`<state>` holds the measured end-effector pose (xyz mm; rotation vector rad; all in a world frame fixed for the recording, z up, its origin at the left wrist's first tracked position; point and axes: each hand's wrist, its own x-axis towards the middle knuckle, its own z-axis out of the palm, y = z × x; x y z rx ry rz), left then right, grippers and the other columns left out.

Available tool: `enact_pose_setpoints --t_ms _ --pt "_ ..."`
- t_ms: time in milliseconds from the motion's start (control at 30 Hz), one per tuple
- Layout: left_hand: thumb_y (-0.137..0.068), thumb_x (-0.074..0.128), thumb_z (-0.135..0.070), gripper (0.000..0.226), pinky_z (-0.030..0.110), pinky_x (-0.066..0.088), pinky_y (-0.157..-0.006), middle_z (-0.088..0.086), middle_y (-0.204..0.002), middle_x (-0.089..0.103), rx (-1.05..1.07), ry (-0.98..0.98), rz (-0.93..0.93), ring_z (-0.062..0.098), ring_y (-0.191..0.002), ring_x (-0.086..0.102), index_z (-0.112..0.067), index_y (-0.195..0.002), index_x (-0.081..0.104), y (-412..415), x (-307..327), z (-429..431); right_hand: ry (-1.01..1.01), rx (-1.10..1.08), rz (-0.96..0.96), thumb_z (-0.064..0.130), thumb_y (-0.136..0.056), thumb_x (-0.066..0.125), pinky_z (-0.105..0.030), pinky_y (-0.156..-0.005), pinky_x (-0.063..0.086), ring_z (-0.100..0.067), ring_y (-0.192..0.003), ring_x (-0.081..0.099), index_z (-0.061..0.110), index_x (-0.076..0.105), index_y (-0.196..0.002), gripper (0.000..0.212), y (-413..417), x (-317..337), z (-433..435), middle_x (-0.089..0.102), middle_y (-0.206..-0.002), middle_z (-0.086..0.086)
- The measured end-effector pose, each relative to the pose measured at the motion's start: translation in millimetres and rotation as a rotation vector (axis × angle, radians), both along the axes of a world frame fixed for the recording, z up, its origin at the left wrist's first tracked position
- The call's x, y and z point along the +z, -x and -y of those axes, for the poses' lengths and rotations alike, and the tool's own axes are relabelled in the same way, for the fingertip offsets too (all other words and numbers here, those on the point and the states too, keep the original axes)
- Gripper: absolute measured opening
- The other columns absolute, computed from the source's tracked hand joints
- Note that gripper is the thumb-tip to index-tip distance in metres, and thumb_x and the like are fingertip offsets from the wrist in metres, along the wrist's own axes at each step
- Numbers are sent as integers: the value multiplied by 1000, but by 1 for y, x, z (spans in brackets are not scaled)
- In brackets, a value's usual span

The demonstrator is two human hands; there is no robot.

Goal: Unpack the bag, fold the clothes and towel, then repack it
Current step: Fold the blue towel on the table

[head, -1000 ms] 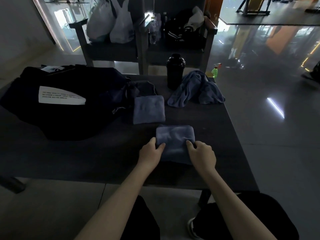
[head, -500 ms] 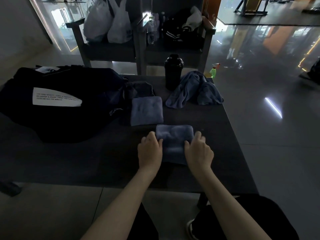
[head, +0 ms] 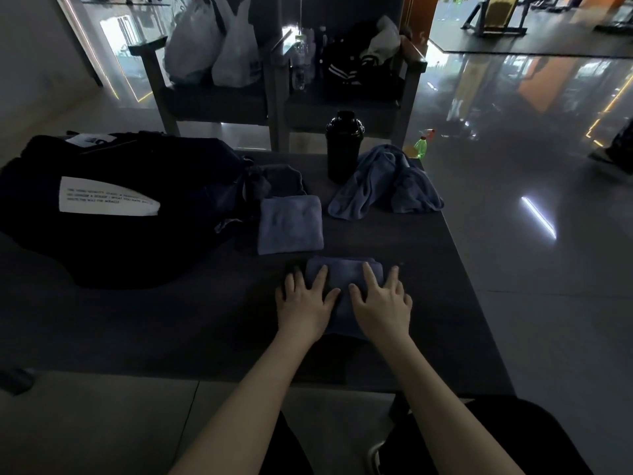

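Two hands flat: left hand (head: pixel 303 303) and right hand (head: pixel 382 305), fingers straight and spread, pressed the folded towel (head: pixel 342 272) directly beneath them, long axis seemingly along the fingers; bag (head: pixel 102 241) lay beyond-left, nearer the left hand.

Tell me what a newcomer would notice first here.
The left hand and right hand press flat on a folded blue cloth, centre foreground. A big black bag with a white label fills the left, and a crumpled blue towel lies far right beside a black shaker bottle.
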<state>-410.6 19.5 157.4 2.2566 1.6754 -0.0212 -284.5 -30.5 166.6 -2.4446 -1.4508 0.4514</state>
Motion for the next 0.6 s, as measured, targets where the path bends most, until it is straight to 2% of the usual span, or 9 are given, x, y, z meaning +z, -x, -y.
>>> enact_pose_setpoints --t_ms 100,200,267,333,467,600 --pt "-99 30 -49 58 43 27 -107 14 -147 27 -1 -23 35 30 -132 27 -29 -151 15 -4 9 4 -5 -22 -24 46 -96 38 -47 -102 33 -35 -130 32 33 20 -149 57 6 6 5 34 -145 -16" --pt "-97 45 -36 59 40 36 -103 12 -142 30 43 38 229 28 -127 35 -24 -150 21 -7 14 5 -91 -18 -248 34 -94 50 -43 -98 40 -33 -121 41 31 28 -147 58 4 7 6 42 -135 -16" --pt "-95 51 -25 62 39 41 -100 10 -140 30 66 50 362 26 -123 42 -24 -150 22 -7 17 7 -168 -29 -385 23 -91 56 -33 -92 42 -30 -116 47 27 35 -145 58 -1 10 6 46 -129 -16" --pt "-93 53 -15 65 34 44 -96 10 -138 30 62 34 466 25 -116 48 -23 -150 23 -7 21 10 -221 -26 -492 12 -89 58 -22 -84 37 -26 -114 50 22 40 -144 59 -4 16 7 48 -125 -14" --pt "-91 54 -2 69 19 38 -91 8 -139 28 78 -2 654 23 -116 49 -20 -150 23 -1 36 6 -298 5 -589 3 -87 57 -17 -83 35 -17 -111 49 20 42 -142 59 -5 30 4 44 -117 -3" --pt "-89 56 2 70 7 27 -92 10 -139 31 66 -127 728 22 -124 43 -12 -150 24 13 60 -26 -384 55 -653 2 -86 56 -8 -70 40 -2 -91 48 21 43 -141 60 -1 54 -27 45 -119 -2"
